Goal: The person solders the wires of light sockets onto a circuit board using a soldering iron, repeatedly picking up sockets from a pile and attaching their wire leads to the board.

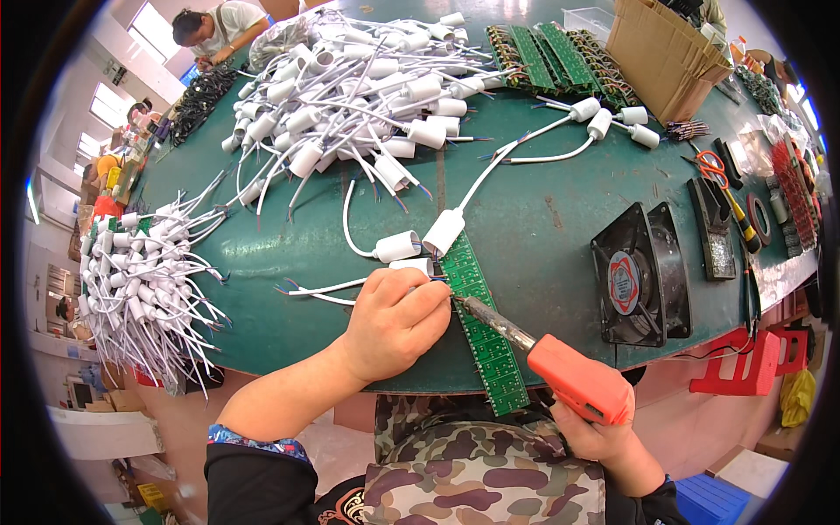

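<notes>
My left hand [398,322] is closed at the edge of a long green circuit board strip [492,354], its fingers round the near side of a white lamp holder [412,264]. Thin wire ends show by the fingertips; the exact grip is hidden. In my right hand [588,430] is a soldering iron [573,378] with a red handle. Its metal tip points left, close to my left fingertips over the board. Another white lamp holder [444,231] with a cable lies on the strip's far end, and a third lamp holder [398,247] rests just left of it.
A big heap of white lamp holders [350,96] covers the far table; another pile [144,284] sits at the left. A black fan [632,278] stands on the right, with scissors [710,168] beyond. Stacked boards [560,54] and a cardboard box [665,57] are behind. Another person [223,31] works far left.
</notes>
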Demonstrator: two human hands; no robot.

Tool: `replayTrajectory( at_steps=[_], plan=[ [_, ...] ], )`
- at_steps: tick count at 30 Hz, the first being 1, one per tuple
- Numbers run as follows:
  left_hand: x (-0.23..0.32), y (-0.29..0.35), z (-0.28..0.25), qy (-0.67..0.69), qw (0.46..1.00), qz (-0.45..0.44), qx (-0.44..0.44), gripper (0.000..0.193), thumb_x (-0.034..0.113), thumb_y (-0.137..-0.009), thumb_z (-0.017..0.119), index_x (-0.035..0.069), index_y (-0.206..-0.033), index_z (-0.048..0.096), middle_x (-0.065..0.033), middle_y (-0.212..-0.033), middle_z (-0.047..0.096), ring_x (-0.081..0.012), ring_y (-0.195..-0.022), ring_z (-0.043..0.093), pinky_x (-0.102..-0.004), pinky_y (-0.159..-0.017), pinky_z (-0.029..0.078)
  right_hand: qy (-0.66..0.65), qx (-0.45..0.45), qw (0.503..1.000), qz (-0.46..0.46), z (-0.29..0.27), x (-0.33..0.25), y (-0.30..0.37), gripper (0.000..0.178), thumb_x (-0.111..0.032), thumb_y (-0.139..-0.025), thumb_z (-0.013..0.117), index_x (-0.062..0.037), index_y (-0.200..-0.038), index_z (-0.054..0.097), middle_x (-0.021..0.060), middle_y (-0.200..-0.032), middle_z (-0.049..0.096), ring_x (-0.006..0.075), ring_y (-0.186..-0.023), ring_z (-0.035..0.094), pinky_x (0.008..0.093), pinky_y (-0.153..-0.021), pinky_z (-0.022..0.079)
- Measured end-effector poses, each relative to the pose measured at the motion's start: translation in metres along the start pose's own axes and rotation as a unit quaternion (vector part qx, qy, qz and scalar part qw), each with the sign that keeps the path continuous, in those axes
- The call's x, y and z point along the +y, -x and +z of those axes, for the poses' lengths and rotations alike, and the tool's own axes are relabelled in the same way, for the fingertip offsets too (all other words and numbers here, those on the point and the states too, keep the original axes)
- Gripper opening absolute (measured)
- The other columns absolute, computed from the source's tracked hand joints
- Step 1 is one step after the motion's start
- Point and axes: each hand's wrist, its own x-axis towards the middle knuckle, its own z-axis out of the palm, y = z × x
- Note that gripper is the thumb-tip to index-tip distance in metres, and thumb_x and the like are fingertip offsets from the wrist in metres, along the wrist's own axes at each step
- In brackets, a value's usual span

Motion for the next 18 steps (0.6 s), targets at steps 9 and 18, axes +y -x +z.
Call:
replayTrajectory(
  at_steps=[9,18],
  plan=[
    [0.0,-0.001,-0.001,0.012,1.0,-0.003,0.003,0.021,0.005,-0.068,0.071,0.002,-0.089,0.07,-0.0037,-0.102,0.066,-0.0229,-0.092,0.062,-0.0374,-0.075,0.047,0.02,0.034,0.997,0.069,-0.008,-0.014,-0.002,0.027,-0.011,-0.072,0.078,-0.0021,-0.097,0.071,0.0115,-0.09,0.072,0.0322,-0.075,0.07,0.0381,-0.069,0.056],
    [-0.001,0.003,0.001,-0.013,1.0,0.006,-0.003,0.02,0.01,-0.07,0.07,0.005,-0.089,0.068,-0.0032,-0.107,0.064,-0.0224,-0.098,0.059,-0.038,-0.079,0.047,0.0,0.076,0.992,0.1,-0.007,-0.021,0.005,0.022,-0.013,-0.075,0.077,-0.0031,-0.095,0.072,0.0093,-0.085,0.071,0.0322,-0.076,0.07,0.0386,-0.072,0.057]
  ],
)
